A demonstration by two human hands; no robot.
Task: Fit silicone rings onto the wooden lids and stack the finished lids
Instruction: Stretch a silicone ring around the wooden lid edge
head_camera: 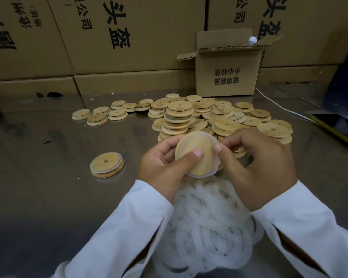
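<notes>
Both hands hold one round wooden lid (197,157) above the table, with a translucent white silicone ring (216,157) partly around its rim. My left hand (165,167) grips the lid from the left, thumb pressed on its face. My right hand (257,165) pinches the ring at the lid's right edge. A heap of loose silicone rings (207,227) lies below my hands. One lid with a ring fitted (107,165) lies alone to the left. A big pile of bare wooden lids (209,117) sits behind my hands.
A reflective metal table (48,177) carries everything. A small open cardboard box (227,73) with a bottle inside stands at the back. Large printed cartons (109,37) wall the far side. A white cable (279,106) and a dark yellow-edged object (338,129) lie at the right.
</notes>
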